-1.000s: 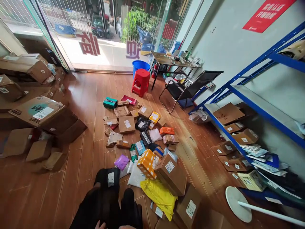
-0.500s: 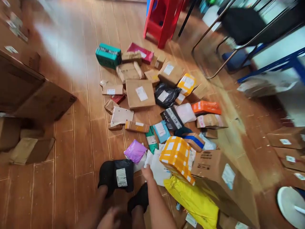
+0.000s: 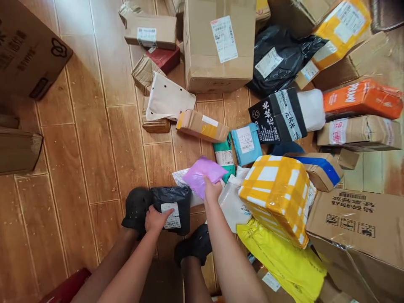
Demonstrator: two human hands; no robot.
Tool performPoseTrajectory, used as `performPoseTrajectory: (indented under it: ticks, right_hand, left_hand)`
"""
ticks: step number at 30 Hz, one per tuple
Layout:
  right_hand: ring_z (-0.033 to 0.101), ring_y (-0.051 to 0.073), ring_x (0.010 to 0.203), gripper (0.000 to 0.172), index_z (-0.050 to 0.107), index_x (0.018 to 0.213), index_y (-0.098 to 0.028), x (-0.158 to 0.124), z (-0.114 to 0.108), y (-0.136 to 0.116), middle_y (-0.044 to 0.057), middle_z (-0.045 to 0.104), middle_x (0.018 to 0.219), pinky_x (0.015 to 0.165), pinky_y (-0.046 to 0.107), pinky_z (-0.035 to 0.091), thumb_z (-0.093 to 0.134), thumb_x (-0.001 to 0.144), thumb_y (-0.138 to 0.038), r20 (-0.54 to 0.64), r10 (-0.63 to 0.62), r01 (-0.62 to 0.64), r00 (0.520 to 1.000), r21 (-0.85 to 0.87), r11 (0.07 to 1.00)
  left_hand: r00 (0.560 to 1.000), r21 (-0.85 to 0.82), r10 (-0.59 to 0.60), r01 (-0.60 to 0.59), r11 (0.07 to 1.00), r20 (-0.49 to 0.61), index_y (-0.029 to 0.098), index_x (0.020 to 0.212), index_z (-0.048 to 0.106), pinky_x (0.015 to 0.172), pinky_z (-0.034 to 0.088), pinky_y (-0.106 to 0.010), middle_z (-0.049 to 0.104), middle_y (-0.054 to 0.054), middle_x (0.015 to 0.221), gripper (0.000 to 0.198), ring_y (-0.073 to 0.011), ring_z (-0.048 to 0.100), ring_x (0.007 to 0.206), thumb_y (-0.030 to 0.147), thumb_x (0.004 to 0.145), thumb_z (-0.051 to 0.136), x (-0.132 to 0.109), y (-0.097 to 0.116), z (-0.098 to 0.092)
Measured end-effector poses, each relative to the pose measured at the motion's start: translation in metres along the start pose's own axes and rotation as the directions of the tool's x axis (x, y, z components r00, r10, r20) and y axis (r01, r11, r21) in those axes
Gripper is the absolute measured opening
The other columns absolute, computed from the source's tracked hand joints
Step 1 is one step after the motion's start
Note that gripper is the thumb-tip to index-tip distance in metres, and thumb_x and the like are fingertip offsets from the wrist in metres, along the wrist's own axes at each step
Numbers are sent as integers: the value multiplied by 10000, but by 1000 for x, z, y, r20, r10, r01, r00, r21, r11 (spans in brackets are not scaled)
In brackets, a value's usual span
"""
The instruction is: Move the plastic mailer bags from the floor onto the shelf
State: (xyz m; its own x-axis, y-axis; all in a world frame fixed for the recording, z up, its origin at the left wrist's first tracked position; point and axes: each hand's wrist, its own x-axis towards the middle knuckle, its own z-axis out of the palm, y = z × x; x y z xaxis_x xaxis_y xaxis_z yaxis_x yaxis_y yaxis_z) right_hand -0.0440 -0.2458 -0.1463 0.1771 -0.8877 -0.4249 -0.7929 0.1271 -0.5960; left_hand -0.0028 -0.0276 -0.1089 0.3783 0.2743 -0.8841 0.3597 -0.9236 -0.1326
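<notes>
Wood-plank floor [image 3: 94, 147]: L hand [image 3: 156, 219] grips crinkly black polybag [image 3: 173, 196], R hand [image 3: 212, 191] pinches purple mailer [image 3: 202, 171].

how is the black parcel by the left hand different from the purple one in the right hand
The black parcel is dark and glossy; the purple parcel is pale lilac. The black parcel shows a white barcode label; the purple parcel shows none. The left hand grips the black parcel by the shoes; the right hand pinches the purple parcel's near edge, further out. Both are soft, crinkled plastic mailers.
</notes>
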Motion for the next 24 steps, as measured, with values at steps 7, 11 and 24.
performPoseTrajectory:
  ticks: [7,11,24]
  right_hand:
    - [625,183,718,313,625,1063,-118,-21,-87,-14,78,674,846,648,277,499,564,872,-359,-42,-506,503,862,-59,862]
    - [547,134,577,210,722,858,-220,-53,-95,-9,5,609,624,537,262,373,516,899,-235,267,-804,836,531,-12,548]
    - [608,149,674,253,689,1010,-149,-84,-124,31,45,661,750,608,267,479,494,903,-29,155,-782,794,603,-212,570]
  left_hand:
    - [958,-30,262,-260,965,114,93,1315,408,1052,413,-306,562,-205,1338,600,-253,529,1289,228,797,678,1,6,-10]
    - [870,5,463,-471,882,170,170,1296,454,901,465,-319,669,-88,1170,644,-251,641,1079,72,700,676,-3,53,-10]
    - [970,-351,-243,232,907,15,-43,1412,309,1042,343,-658,338,-422,1436,723,-508,366,1365,448,891,416,-22,99,-22]
